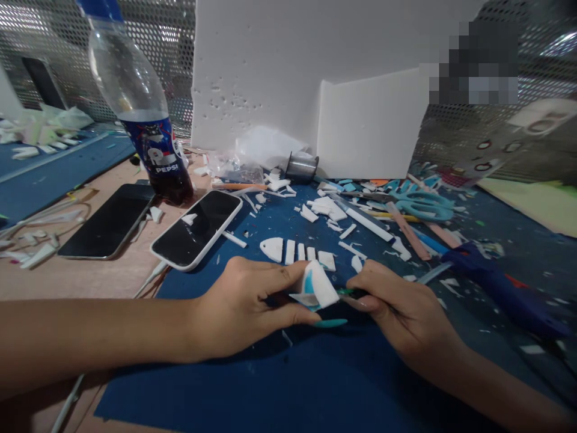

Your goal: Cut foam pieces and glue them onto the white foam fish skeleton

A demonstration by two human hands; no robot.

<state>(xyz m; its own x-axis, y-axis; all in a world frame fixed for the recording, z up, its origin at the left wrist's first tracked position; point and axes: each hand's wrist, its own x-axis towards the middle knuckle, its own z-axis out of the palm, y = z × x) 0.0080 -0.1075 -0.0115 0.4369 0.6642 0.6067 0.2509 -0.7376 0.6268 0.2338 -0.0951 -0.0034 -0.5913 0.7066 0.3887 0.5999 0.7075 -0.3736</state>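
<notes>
White foam wedge with blue face (318, 287), probably light and crumbly, is pinched edgewise by the left hand (246, 307); right hand (396, 304) clasps a thin green tool (348, 291) beside that pinch.

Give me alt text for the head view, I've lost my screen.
The left hand pinches a small white foam piece over a blue mat, while the right hand holds a thin tool against it. Cut foam bits lie just beyond; two phones and a cola bottle sit to the left, scissors and a blue glue gun to the right.
</notes>
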